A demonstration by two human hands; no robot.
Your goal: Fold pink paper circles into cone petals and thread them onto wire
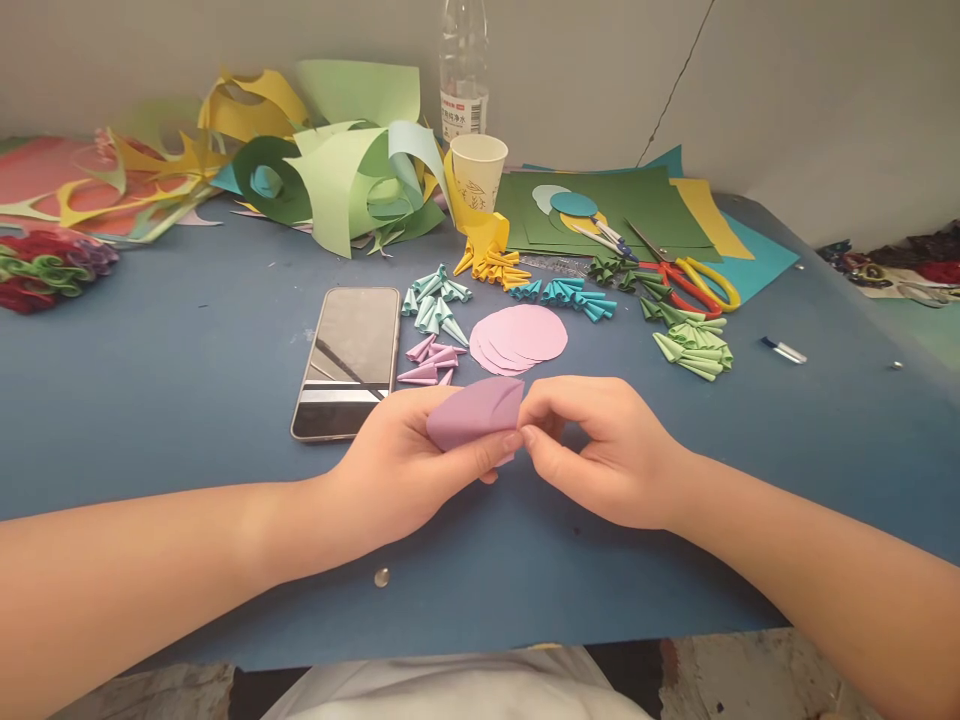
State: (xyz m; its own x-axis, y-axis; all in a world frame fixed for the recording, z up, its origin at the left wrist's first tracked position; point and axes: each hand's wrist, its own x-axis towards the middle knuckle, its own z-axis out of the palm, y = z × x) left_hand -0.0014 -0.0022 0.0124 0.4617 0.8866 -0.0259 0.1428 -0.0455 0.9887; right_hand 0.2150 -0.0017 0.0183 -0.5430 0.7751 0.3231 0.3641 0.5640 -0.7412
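Purple paper [474, 412], long axis sideways (right end higher), left hand [397, 455] grasping, right hand [619, 455] pinching

My bare left forearm [165, 560] and right forearm [795, 550] angled inward; my left hand [420, 450] gripped with its thumb extended, while my right hand [626, 455] pinched just beside it, fingers curled.

You are at a papercraft workplace; whether it is in a home or a studio, you cannot tell. Your blue surface [210, 400] shows the craft: curled paper offcuts [330, 190] heaped along its far edge, green paper sheets [637, 195] and scissors [664, 264] toward its far right corner, colour-sorted paper cones [694, 348] midway between far and near edges, and folded purple paper [476, 415] closer to the near edge.
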